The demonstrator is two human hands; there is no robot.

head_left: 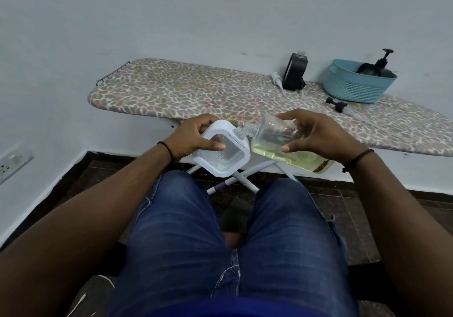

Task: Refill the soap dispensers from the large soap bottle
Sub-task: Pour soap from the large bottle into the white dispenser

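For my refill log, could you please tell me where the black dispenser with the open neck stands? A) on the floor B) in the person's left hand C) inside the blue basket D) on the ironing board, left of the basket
D: the black dispenser stands upright on the ironing board, left of the blue basket.

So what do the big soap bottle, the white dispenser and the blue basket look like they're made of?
Large soap bottle: clear, glossy plastic by the look; the yellowish soap shows through its wall.
White dispenser: smooth matte white frame, probably plastic, around a translucent panel.
Blue basket: moulded plastic, judging by its regular lattice of holes and even teal colour.
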